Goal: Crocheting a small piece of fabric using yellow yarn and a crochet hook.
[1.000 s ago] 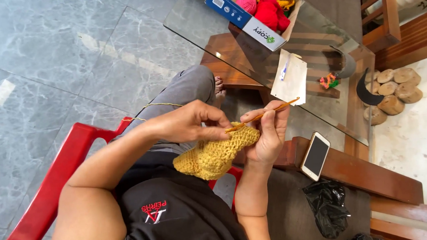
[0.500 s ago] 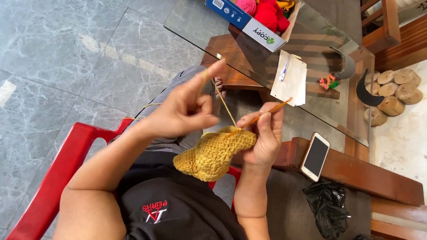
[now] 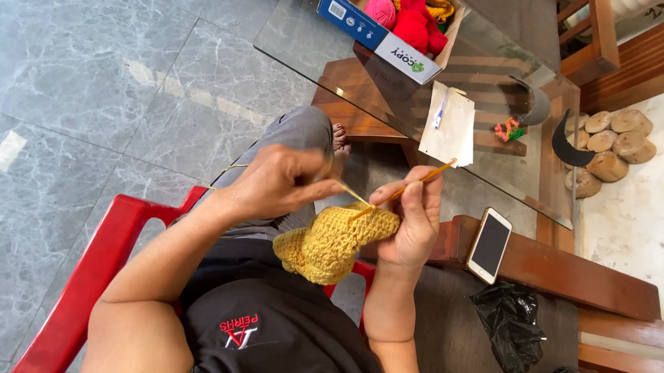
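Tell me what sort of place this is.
Probably a living room at home: a glass-topped wooden coffee table on a grey marble floor, a red plastic chair, and a box of yarn balls on the table.

Black logo shirt [image 3: 278, 335], grey trousers [image 3: 293, 136], bare forearms

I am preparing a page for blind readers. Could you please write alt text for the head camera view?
Seen from above, a seated person crochets a yellow piece: the right hand holds an orange hook, and the left hand pulls a yellow strand taut. A red chair, a phone and a glass table with a box of yarn surround them.
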